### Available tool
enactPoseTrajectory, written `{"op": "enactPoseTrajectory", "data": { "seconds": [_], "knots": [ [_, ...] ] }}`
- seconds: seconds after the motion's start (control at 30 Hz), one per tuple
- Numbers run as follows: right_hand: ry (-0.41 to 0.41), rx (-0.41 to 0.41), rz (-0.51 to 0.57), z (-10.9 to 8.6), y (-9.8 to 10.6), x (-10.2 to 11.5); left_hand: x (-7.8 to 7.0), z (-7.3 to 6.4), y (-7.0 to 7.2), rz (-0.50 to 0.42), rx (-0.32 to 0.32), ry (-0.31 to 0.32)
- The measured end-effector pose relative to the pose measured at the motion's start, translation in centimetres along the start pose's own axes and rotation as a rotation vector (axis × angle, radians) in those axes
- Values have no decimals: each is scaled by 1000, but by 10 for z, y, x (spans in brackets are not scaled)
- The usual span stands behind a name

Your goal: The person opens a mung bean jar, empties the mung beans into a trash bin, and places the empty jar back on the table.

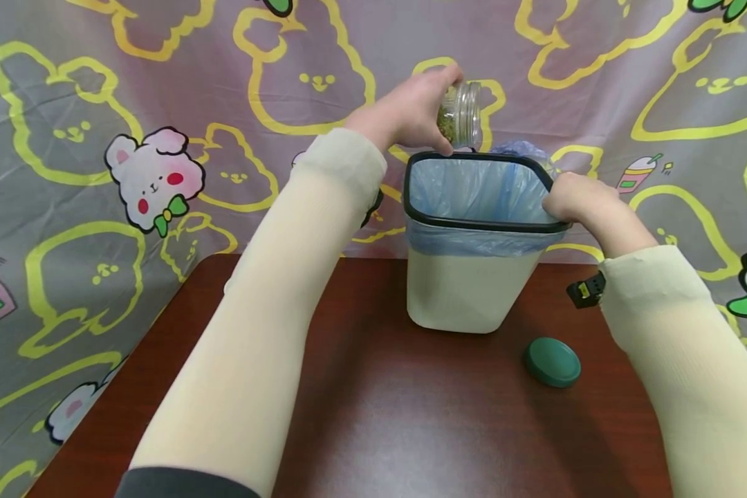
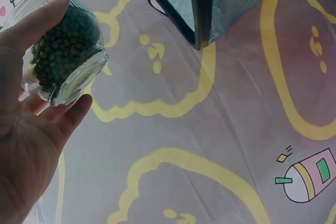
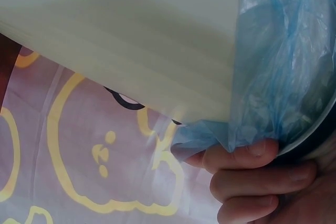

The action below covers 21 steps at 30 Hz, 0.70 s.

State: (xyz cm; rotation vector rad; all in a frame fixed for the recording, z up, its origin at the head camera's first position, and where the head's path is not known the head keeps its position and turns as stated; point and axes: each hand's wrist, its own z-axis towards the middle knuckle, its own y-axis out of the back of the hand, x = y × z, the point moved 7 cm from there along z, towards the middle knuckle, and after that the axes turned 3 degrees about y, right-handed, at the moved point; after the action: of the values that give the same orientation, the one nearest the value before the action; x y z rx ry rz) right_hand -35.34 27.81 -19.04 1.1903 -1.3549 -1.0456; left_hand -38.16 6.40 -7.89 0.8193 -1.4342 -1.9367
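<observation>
1. Starting at the far left: a greyish cloth point(image 1: 12, 207) printed with yellow outlines and cartoon animals is seen, and the whole back is covered by it.
2. In front of that, a dark red-brown table point(image 1: 373, 415), kinda shiny in the middle.
3. Left arm's covered by a cream sleeve point(image 1: 255, 304), bunched at the wrist.
4. Left hand point(image 1: 411, 114): fingers and thumb are wrapped around a clear jar point(image 1: 467, 114), so it's properly gripped.
5. The jar's held up sideways, mouth turned to the right, near the bin's back left corner. Whether it's right over the opening can't be told, but a gap to the rim is shown in the left wrist view. Small green beans point(image 2: 63, 45) are still packed inside.
6. Next, the bin point(image 1: 467, 290): off-white, set toward the table's back, lined with a blue bag point(image 1: 473, 187) that's folded over under a black rim point(image 1: 498, 225). Slightly tilted or not? Can't be told.
7. A green lid point(image 1: 552, 362) is left lying on the table, just right of the bin's base.
8. Right hand point(image 1: 582, 200): fingers are curled over the rim's right side, bag edge pinched along with it.
9. Last, another cream sleeve on the right arm, with a little black gadget point(image 1: 587, 290) strapped at the wrist.
</observation>
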Motion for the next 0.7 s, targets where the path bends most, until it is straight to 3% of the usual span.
{"op": "enactPoseTrajectory", "data": {
  "seconds": [0.3, 0.7],
  "knots": [
    [-11, -13, -5, 1, 0, 0, -2, 2, -4, 19, 0, -6],
    [-15, -29, -3, 3, 1, -2, -2, 2, 5, 51, -6, -2]
  ]
}}
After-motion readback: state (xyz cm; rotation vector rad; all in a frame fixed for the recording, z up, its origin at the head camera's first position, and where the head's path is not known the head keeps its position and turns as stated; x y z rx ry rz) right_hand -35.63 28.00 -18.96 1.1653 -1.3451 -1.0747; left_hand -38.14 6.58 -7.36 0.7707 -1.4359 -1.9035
